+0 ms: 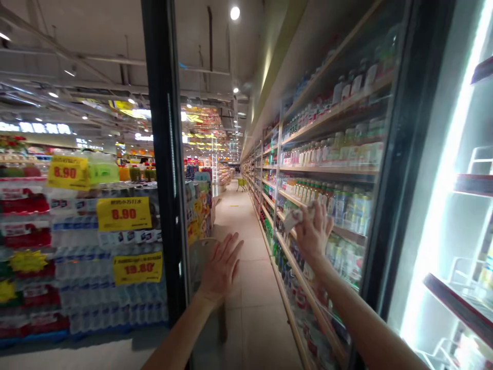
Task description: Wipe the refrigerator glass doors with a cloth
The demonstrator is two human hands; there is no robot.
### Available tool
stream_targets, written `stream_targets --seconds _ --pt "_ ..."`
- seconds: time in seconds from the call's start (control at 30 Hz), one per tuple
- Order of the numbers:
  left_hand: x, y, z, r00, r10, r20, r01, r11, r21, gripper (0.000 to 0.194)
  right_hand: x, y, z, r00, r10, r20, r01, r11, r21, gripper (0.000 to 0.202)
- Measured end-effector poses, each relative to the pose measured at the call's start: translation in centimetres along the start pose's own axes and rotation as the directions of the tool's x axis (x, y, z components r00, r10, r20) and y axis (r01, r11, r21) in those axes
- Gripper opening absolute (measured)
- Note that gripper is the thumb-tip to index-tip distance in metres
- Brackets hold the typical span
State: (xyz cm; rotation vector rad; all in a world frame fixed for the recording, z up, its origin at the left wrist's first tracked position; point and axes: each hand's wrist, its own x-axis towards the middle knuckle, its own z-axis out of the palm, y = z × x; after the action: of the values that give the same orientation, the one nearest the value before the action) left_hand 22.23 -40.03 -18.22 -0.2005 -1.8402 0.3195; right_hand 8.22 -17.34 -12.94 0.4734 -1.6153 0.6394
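A glass cooler door with a dark frame [164, 154] stands swung open before me. My left hand [219, 267] is raised at the pane, palm forward and fingers stretched out, with nothing in it. My right hand [314, 234] is up at the glass farther right, its fingers bent over a crumpled whitish cloth [293, 220]. Whether it is fabric or paper is hard to make out. Beyond the pane, shelves of bottled drinks [346, 205] appear behind the right hand.
Lit cooler shelves [462, 303] lie open at the right. Stacked packs of bottled water [111, 303] with yellow price signs [124, 214] stand at the left. A tiled aisle [250, 288] runs ahead, with a yellow-green shopping cart [241, 183] far down it.
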Motion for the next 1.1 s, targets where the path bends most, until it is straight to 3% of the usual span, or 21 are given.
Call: stream_targets --seconds 0.07,0.13,0.17,0.23,0.27,0.33,0.37,0.4,0.47,0.53,0.6,0.63,0.7,0.77,0.83,0.9,0.93,0.97,1.0,1.1 --pt "-0.3 -0.9 -0.4 0.998 -0.058 -0.026 0.059 0.998 0.022 0.059 1.9 1.9 -0.2 0.980 0.189 -0.069 -0.189 0.982 0.007 0.048" --pt "-0.5 -1.6 -0.5 0.992 -0.108 -0.072 0.111 0.993 0.046 0.062 2.3 2.1 -0.2 0.968 0.226 -0.109 -0.225 0.974 0.019 0.050" --pt "-0.6 -1.7 -0.5 0.990 -0.110 -0.088 0.115 0.992 0.050 0.063 1.6 1.4 -0.1 0.982 0.164 -0.094 -0.163 0.987 0.017 0.050" --pt "-0.7 -1.9 -0.3 0.991 -0.090 -0.100 0.096 0.994 0.058 0.063 -1.1 -1.1 0.0 0.996 -0.089 -0.016 0.090 0.995 0.031 0.049" --pt "-0.7 -1.9 -0.3 0.992 -0.074 -0.099 0.080 0.995 0.065 0.062 -2.8 -2.5 0.1 0.969 -0.246 0.032 0.244 0.968 0.057 0.047" --pt "-0.7 -2.0 -0.4 0.995 -0.054 -0.079 0.060 0.995 0.079 0.062 -5.7 -4.7 0.1 0.858 -0.505 0.095 0.491 0.860 0.139 0.043" --pt "-0.8 -2.1 -0.5 0.997 -0.047 -0.064 0.052 0.995 0.080 0.062 -6.4 -5.1 0.1 0.815 -0.571 0.104 0.551 0.817 0.167 0.041" --pt "-0.8 -2.3 -0.7 0.998 -0.042 -0.046 0.045 0.996 0.073 0.061 -6.4 -5.2 0.1 0.802 -0.588 0.100 0.568 0.805 0.174 0.041" --pt "-1.0 -2.7 -1.3 0.999 -0.037 -0.025 0.038 0.999 0.030 0.062 -4.4 -4.3 0.3 0.880 -0.474 0.042 0.465 0.875 0.134 0.043" --pt "-1.2 -3.2 -2.0 0.998 -0.058 -0.031 0.056 0.998 -0.040 0.063 -0.8 -3.2 0.6 0.973 -0.220 -0.075 0.227 0.969 0.102 0.048" --pt "-1.3 -3.6 -2.7 0.994 -0.096 -0.046 0.090 0.990 -0.113 0.063 2.0 -3.3 1.0 0.989 -0.034 -0.145 0.052 0.991 0.122 0.051" --pt "-1.3 -3.8 -3.1 0.993 -0.109 -0.048 0.102 0.985 -0.140 0.063 2.4 -3.9 1.2 0.989 -0.025 -0.145 0.045 0.990 0.135 0.050" --pt "-1.3 -4.0 -3.6 0.994 -0.106 -0.038 0.098 0.980 -0.176 0.061 0.7 -6.2 1.6 0.979 -0.187 -0.083 0.198 0.967 0.160 0.044" --pt "-1.4 -4.3 -4.0 0.996 -0.084 -0.028 0.078 0.980 -0.181 0.061 -3.7 -8.7 1.7 0.885 -0.466 0.008 0.453 0.863 0.222 0.038" --pt "-1.9 -4.3 -4.2 0.998 -0.059 -0.022 0.055 0.988 -0.144 0.063 -8.6 -10.3 1.6 0.696 -0.717 0.032 0.672 0.667 0.322 0.036" --pt "-2.7 -4.1 -4.1 0.999 -0.045 -0.007 0.044 0.997 -0.058 0.065 -11.4 -10.6 1.4 0.581 -0.813 0.039 0.745 0.550 0.378 0.034" --pt "-3.1 -3.8 -4.0 0.999 -0.047 0.007 0.047 0.999 -0.007 0.065 -11.5 -10.3 1.3 0.571 -0.820 0.041 0.749 0.540 0.383 0.034" --pt "-3.5 -3.5 -3.8 0.998 -0.051 0.021 0.051 0.998 0.044 0.066 -10.7 -9.8 1.3 0.599 -0.800 0.048 0.733 0.571 0.370 0.034" --pt "-3.9 -3.2 -3.6 0.998 -0.058 0.030 0.055 0.995 0.089 0.066 -9.2 -9.3 1.2 0.657 -0.752 0.051 0.697 0.632 0.338 0.035" --pt "-4.6 -2.5 -3.1 0.997 -0.073 0.034 0.067 0.984 0.164 0.066 -2.6 -7.6 1.1 0.879 -0.477 -0.005 0.470 0.862 0.189 0.037"
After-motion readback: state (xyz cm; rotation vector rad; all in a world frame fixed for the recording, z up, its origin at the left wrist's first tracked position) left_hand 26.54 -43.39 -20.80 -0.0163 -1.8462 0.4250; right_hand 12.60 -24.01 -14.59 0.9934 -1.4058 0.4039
